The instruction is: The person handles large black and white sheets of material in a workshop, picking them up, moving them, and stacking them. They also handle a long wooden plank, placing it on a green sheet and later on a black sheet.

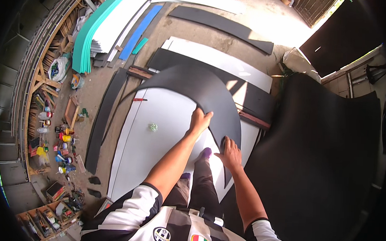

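Observation:
A long, flexible black foam strip (190, 82) arches over a large white foam sheet (157, 138). My left hand (200, 121) is closed on the strip's inner edge, thumb pointing right. Lower and to the right, my right hand (230, 155) grips the same strip near its near end, fingers curled over it. The strip's far end bends away to the left. On the white sheet lie a slim red tool (140, 99), perhaps a cutter, and a small clear greenish crumpled thing (153, 127). My feet, with purple at the toes, stand on the sheet.
A big black sheet (311, 168) spreads along the right. Black and white boards (213, 56) lie beyond the strip over wooden bars (255, 120). Green sheets (86, 42) are stacked far left, with paint pots (66, 138) and a toolbox (46, 222) nearer.

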